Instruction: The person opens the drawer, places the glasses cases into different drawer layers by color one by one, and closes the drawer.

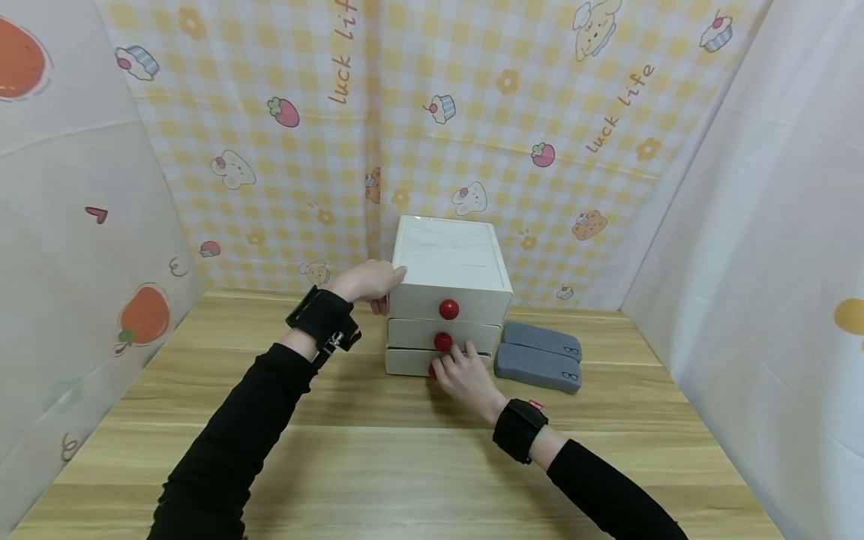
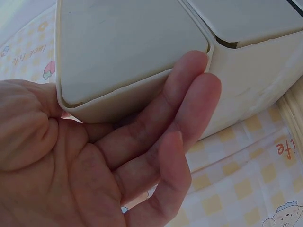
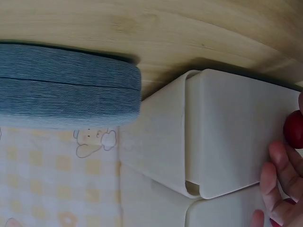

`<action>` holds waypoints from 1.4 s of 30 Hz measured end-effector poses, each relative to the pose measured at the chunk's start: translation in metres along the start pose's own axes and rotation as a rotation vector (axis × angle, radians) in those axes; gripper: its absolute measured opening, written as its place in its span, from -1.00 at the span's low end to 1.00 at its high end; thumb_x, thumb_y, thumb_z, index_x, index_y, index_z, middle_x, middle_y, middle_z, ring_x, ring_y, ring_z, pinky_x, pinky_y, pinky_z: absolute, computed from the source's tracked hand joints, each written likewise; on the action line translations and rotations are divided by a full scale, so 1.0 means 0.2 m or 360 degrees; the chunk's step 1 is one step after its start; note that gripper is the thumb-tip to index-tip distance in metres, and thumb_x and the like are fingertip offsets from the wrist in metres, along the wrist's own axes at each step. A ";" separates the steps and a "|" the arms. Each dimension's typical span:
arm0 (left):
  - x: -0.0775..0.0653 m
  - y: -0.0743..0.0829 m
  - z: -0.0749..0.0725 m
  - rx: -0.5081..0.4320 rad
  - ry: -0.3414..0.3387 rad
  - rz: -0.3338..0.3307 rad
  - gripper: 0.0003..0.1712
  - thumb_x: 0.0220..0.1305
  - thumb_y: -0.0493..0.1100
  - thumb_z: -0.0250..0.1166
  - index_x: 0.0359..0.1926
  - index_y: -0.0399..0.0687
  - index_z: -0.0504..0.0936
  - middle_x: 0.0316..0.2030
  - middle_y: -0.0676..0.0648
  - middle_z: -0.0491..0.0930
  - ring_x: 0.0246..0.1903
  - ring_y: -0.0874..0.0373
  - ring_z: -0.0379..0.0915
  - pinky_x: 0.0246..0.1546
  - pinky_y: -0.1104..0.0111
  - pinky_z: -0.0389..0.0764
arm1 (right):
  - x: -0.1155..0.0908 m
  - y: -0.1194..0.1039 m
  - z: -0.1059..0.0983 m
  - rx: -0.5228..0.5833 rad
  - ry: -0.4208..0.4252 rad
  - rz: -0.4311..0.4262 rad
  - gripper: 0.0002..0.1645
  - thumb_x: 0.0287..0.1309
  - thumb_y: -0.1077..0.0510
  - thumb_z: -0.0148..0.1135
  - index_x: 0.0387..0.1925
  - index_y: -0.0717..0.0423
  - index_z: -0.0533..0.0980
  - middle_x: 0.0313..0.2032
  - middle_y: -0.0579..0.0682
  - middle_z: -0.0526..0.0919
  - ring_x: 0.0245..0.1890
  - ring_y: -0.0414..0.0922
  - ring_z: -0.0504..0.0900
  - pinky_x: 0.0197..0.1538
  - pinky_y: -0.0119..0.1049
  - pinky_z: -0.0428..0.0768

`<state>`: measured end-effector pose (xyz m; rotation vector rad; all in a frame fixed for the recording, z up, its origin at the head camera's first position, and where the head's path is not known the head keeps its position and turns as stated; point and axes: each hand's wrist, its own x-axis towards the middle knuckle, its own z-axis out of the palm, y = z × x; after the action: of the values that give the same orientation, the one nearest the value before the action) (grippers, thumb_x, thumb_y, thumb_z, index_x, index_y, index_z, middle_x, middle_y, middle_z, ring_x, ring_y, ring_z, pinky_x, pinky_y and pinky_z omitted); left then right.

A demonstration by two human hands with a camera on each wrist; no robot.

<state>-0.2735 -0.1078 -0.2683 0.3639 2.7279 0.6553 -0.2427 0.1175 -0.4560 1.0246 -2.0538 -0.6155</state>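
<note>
A white three-drawer box (image 1: pixel 448 251) stands on the table, with a round red knob on each drawer. My left hand (image 1: pixel 370 282) holds the box at its upper left edge, thumb on top and fingers against the side; the left wrist view shows these fingers (image 2: pixel 156 113) bent along the wall. With my right hand (image 1: pixel 469 381) I pinch the red knob (image 3: pixel 294 128) of the bottom drawer (image 3: pixel 241 127). That drawer's front stands slightly out from the frame in the right wrist view. My right fingers partly cover the knob in the head view.
Two grey-blue glasses cases (image 1: pixel 540 366) lie side by side, close to the right of the box. Behind stands a yellow checked cloth (image 1: pixel 270 165), and white cloth (image 1: pixel 763 225) hangs at the right. The wooden table (image 1: pixel 378 472) extends in front of the box.
</note>
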 end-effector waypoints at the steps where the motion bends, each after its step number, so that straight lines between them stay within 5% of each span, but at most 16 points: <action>1: 0.00 0.00 0.00 -0.0002 -0.0002 0.0000 -0.30 0.51 0.05 -0.39 -0.05 -0.38 0.56 -0.51 -0.16 0.71 -0.47 0.03 0.67 0.11 0.17 0.49 | 0.01 0.00 0.00 -0.0002 -0.0019 0.0001 -0.89 0.23 0.18 0.09 -0.32 -0.03 0.55 -0.44 -0.11 0.68 -0.35 -0.07 0.55 -0.19 -0.13 0.39; 6: 0.00 0.00 0.00 -0.0011 -0.0001 0.0001 -0.30 0.51 0.06 -0.39 -0.05 -0.38 0.56 -0.52 -0.16 0.71 -0.48 0.03 0.66 0.09 0.17 0.50 | 0.02 0.01 0.00 0.0026 -0.0060 -0.0013 -0.90 0.14 0.14 0.23 -0.27 -0.10 0.57 -0.40 -0.13 0.71 -0.33 -0.05 0.58 -0.17 -0.06 0.39; 29: -0.01 0.00 -0.01 -0.0020 -0.0007 0.0003 -0.31 0.52 0.05 -0.37 -0.04 -0.39 0.55 -0.50 -0.18 0.71 -0.45 0.03 0.68 0.04 0.20 0.54 | 0.02 0.02 0.03 0.0066 -0.0001 -0.0118 -0.93 0.17 0.04 0.14 -0.34 -0.10 0.51 -0.44 -0.14 0.67 -0.43 -0.09 0.59 -0.22 -0.09 0.36; 42: 0.00 -0.01 -0.01 0.0001 -0.0001 0.0005 -0.31 0.52 0.06 -0.38 -0.07 -0.37 0.57 -0.54 -0.14 0.70 -0.47 0.04 0.67 0.09 0.17 0.50 | 0.02 0.03 0.01 0.0095 0.0052 -0.0211 -0.75 0.09 -0.15 0.18 -0.42 -0.08 0.47 -0.38 -0.19 0.66 -0.39 -0.09 0.60 -0.13 -0.06 0.40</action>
<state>-0.2737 -0.1095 -0.2673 0.3689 2.7275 0.6549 -0.2487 0.1186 -0.4512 1.2054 -1.9982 -0.6037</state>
